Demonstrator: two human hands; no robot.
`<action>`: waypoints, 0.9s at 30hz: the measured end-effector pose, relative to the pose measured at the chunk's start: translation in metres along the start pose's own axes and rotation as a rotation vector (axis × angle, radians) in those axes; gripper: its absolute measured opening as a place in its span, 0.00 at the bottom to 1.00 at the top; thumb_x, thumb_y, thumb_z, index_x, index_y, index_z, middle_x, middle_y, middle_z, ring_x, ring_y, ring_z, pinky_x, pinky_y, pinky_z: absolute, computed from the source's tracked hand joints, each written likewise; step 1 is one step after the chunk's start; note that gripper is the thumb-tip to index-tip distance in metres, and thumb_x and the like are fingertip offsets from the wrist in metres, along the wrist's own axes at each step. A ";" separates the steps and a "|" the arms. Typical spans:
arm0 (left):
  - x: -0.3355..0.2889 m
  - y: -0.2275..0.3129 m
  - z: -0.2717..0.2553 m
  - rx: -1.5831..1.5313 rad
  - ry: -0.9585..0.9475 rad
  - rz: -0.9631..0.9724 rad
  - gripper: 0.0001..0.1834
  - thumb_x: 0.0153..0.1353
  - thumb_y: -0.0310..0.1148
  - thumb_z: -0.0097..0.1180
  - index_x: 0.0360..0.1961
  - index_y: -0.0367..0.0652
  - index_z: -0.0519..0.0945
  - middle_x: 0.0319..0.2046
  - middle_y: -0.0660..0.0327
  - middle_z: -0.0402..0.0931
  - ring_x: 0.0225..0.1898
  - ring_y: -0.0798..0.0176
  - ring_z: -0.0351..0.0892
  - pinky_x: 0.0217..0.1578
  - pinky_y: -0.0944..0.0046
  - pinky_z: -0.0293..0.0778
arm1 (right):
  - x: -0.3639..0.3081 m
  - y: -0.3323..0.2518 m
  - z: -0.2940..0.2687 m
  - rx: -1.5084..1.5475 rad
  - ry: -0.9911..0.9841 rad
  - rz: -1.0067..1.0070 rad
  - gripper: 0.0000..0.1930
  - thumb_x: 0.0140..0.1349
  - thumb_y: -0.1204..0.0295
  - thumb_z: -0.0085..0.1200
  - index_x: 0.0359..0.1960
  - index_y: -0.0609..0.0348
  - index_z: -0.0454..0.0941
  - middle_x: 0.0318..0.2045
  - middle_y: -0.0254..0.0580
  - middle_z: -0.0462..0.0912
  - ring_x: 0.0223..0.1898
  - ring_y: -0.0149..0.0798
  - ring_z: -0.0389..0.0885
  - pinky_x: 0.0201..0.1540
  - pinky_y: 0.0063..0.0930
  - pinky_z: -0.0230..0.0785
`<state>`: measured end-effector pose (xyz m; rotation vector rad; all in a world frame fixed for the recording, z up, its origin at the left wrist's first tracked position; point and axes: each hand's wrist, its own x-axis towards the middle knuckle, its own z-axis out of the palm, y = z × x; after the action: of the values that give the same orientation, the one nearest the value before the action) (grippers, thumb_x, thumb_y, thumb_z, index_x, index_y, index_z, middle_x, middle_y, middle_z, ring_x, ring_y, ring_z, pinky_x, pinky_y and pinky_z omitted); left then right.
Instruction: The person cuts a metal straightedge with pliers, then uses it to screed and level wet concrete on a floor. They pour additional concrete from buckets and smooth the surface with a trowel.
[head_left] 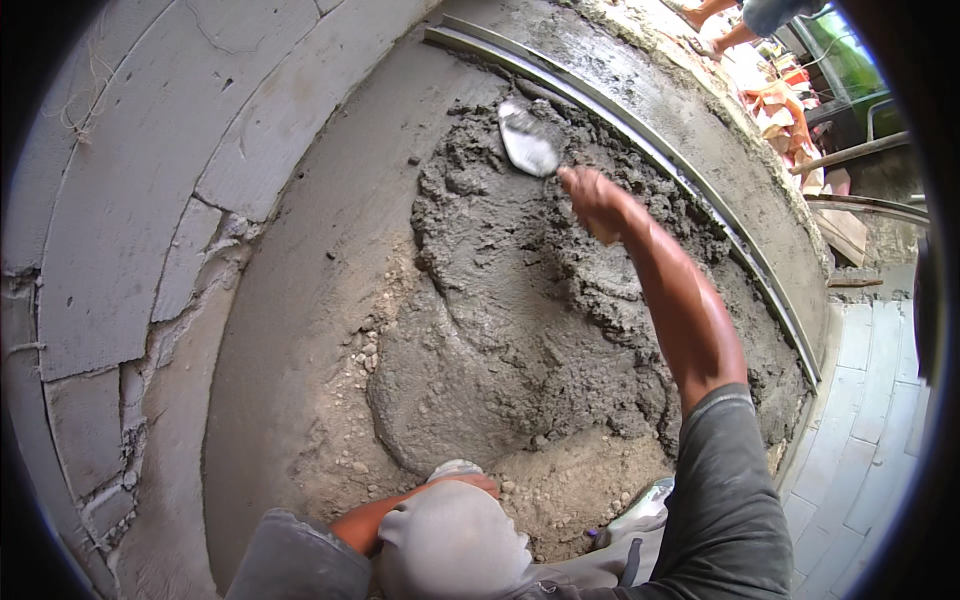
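Note:
In my right hand [597,203], fingers wrapped round the handle, is a trowel [532,148] with a pale metal blade, slightly blurred. The blade is over the far part of a spread of rough, wet grey mortar [490,250]. My right arm reaches forward across the mortar. Close to my body, my left hand [480,484] lies by my grey-trousered knee [455,540], which covers much of that forearm. Its fingers are mostly hidden. A pale rounded thing [455,468], too covered to name, shows just beyond this hand.
A long metal straightedge [640,110] borders the mortar's far right side. Beyond it lies a smooth grey strip [740,150]. A block wall [150,180] stands left, another [860,400] right. Loose gravelly soil [570,470] lies near me. Another person's legs [735,35] show at top right.

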<state>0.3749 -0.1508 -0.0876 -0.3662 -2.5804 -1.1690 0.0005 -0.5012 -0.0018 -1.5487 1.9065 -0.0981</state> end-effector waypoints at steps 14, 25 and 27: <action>-0.008 0.020 0.011 -0.063 -0.036 -0.053 0.12 0.60 0.37 0.52 0.39 0.41 0.72 0.38 0.61 0.69 0.42 0.62 0.71 0.43 0.62 0.68 | -0.019 -0.017 0.004 -0.568 0.169 -0.198 0.18 0.72 0.52 0.40 0.34 0.54 0.65 0.15 0.37 0.73 0.13 0.34 0.70 0.13 0.36 0.66; -0.010 0.007 0.015 -0.064 0.111 -0.143 0.13 0.63 0.38 0.52 0.43 0.41 0.73 0.42 0.62 0.71 0.46 0.63 0.72 0.47 0.62 0.68 | 0.015 0.027 -0.030 -0.080 0.047 -0.047 0.26 0.71 0.47 0.39 0.47 0.60 0.72 0.34 0.48 0.81 0.37 0.44 0.80 0.39 0.47 0.73; -0.022 0.009 0.022 -0.092 0.134 -0.193 0.13 0.63 0.38 0.52 0.44 0.41 0.73 0.43 0.62 0.71 0.46 0.64 0.72 0.48 0.62 0.68 | -0.020 -0.001 -0.038 0.154 -0.265 0.149 0.25 0.72 0.47 0.36 0.41 0.58 0.70 0.25 0.40 0.75 0.22 0.36 0.75 0.25 0.42 0.72</action>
<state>0.3947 -0.1308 -0.1033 -0.0547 -2.4945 -1.3322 -0.0176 -0.4968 0.0373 -1.2479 1.7529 0.0248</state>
